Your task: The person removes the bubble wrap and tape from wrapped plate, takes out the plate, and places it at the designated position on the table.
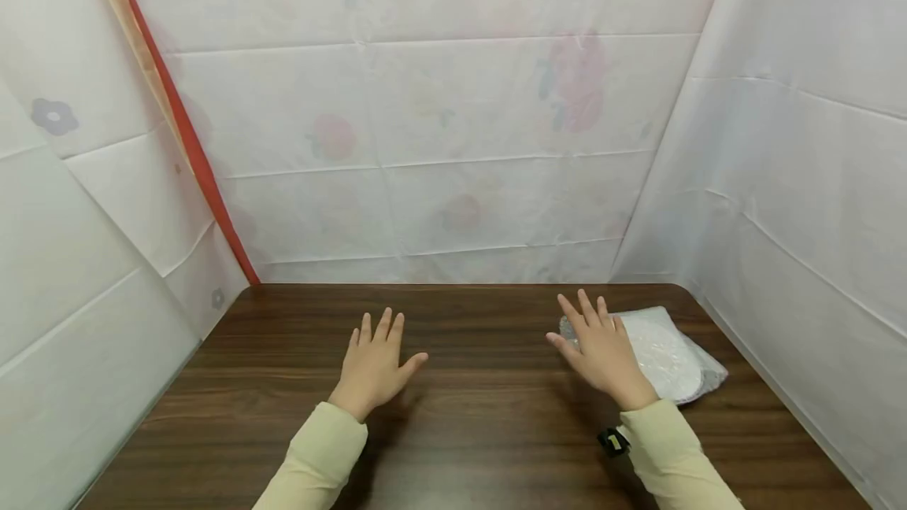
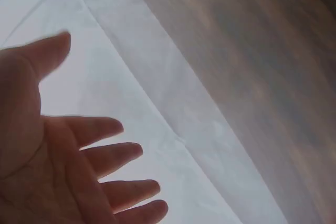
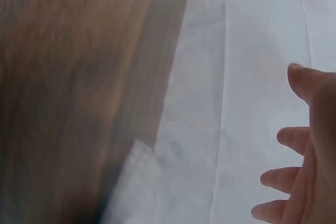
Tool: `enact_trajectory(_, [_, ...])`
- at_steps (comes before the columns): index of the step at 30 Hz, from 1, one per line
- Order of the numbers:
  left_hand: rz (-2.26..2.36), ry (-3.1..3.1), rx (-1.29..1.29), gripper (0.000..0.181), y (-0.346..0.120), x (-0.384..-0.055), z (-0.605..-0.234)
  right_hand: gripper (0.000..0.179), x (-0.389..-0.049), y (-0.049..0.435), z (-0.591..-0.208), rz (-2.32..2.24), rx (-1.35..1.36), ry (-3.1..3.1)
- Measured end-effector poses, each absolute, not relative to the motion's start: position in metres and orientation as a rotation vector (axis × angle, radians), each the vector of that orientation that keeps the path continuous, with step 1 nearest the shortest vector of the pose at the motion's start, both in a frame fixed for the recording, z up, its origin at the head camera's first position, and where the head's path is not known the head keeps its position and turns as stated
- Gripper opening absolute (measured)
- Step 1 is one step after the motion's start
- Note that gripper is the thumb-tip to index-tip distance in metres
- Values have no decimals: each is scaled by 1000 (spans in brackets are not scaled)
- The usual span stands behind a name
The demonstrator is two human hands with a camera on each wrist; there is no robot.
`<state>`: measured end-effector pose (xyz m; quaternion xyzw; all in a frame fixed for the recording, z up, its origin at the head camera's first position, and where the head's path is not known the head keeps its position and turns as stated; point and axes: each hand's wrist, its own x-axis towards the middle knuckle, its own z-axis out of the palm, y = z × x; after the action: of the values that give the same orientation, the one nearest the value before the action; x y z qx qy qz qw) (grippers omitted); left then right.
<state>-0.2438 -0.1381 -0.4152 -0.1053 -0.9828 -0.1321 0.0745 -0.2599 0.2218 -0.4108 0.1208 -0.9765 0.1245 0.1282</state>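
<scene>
On dark worktop (image 1: 489, 447), at lower right of the head view, white wrapped packet (image 1: 669, 360), partly behind wide-spread fingers of right hand (image 1: 602, 352); left hand (image 1: 372, 368) well apart, near lower centre, fingers likewise wide

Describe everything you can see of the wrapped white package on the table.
The package lies on the brown table, toward its far right corner. Translucent, bumpy wrap, apparently plastic bubble wrap, with angular corners, covers a round, white disc. The right hand hides its left part in the head view; whether they touch is unclear.
</scene>
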Motion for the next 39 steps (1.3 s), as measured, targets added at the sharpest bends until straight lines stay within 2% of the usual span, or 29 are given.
enact_trajectory(14, [-835,-2781,-482,57,-85,-242,-400,61,-260,283,-376,593,295,-2709])
enact_trajectory(26, [-1226,-2832,-654,65,-35,-235,-398,63,-265,339,-376,675,226,-2744])
enact_trajectory(39, [-1320,-2886,-810,70,12,-244,-412,66,-271,381,-401,743,114,-2793])
